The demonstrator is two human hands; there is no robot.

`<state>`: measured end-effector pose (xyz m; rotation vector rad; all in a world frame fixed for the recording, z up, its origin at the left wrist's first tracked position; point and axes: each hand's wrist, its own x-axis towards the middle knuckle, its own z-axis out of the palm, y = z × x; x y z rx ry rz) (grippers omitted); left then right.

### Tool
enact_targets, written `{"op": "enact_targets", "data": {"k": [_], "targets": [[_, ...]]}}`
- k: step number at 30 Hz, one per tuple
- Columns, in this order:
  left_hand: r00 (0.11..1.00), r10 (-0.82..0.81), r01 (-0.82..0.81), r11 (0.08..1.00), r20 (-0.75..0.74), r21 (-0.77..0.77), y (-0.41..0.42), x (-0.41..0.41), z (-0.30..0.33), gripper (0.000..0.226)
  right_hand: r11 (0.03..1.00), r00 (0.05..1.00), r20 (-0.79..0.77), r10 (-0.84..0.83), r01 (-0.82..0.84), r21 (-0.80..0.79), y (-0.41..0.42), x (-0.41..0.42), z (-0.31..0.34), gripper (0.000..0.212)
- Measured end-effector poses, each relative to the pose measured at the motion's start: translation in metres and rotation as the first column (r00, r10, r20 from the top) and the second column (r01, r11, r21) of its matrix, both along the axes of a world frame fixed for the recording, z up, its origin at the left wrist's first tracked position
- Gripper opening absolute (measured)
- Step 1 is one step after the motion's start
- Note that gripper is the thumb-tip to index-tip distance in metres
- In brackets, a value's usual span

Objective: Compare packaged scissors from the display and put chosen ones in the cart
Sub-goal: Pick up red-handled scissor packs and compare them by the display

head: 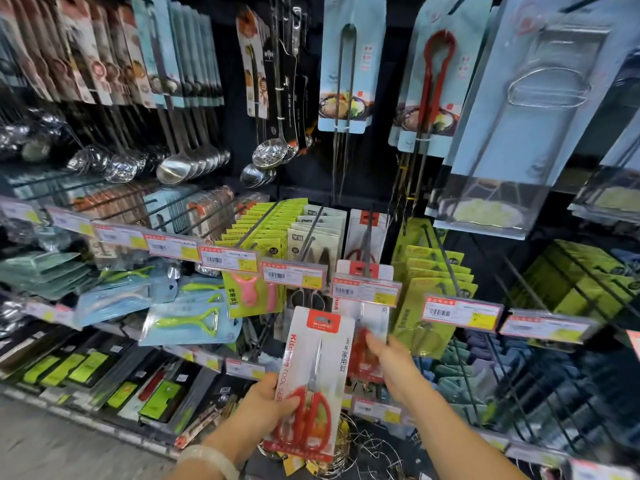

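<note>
My left hand [268, 401] grips a carded pack of red-handled kitchen scissors [311, 382] by its lower left edge and holds it upright in front of the display. My right hand [391, 358] reaches forward with its fingers on a second pack of red-handled scissors [365, 344] that hangs from a peg just right of the first. Whether the fingers close around that pack is not visible. More scissor packs, white and grey ones [318, 237], hang on pegs behind. No cart is in view.
Price-tag strips [294, 275] run across the peg fronts. Ladles [180, 164] and tongs [346, 74] hang above. Green peelers [188, 322] hang at left, lime-green packs [433, 282] at right. Protruding peg rods [446, 258] stick out toward me. Floor lies at lower left.
</note>
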<state>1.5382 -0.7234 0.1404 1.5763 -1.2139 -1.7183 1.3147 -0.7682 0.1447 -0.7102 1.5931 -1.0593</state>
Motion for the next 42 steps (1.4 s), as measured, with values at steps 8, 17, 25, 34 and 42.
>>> {"op": "enact_targets", "data": {"k": [8,17,25,34,42], "targets": [[1.000,-0.009,0.010,1.000,0.018,-0.026,-0.002,-0.013,-0.001,0.020,0.969,0.973,0.045,0.225,-0.228,0.097,0.031,0.004,0.009,0.054],[0.998,0.029,-0.022,0.988,0.047,-0.150,-0.002,-0.052,0.006,0.021,0.955,0.954,-0.122,0.274,-0.285,-0.083,0.056,0.003,-0.002,0.024],[0.995,0.032,0.003,0.942,0.098,-0.335,-0.025,-0.077,0.032,0.020,0.960,0.952,-0.268,0.147,-0.202,-0.191,0.040,-0.014,0.029,0.003],[0.996,0.020,0.010,0.940,0.085,-0.342,-0.029,-0.078,0.022,0.027,0.973,0.941,-0.308,0.140,-0.188,-0.131,0.033,-0.012,0.020,0.003],[0.996,0.013,0.018,0.932,0.083,-0.363,-0.038,-0.076,0.020,0.024,0.981,0.954,-0.281,0.106,-0.146,-0.125,0.025,-0.007,0.019,0.010]]}}
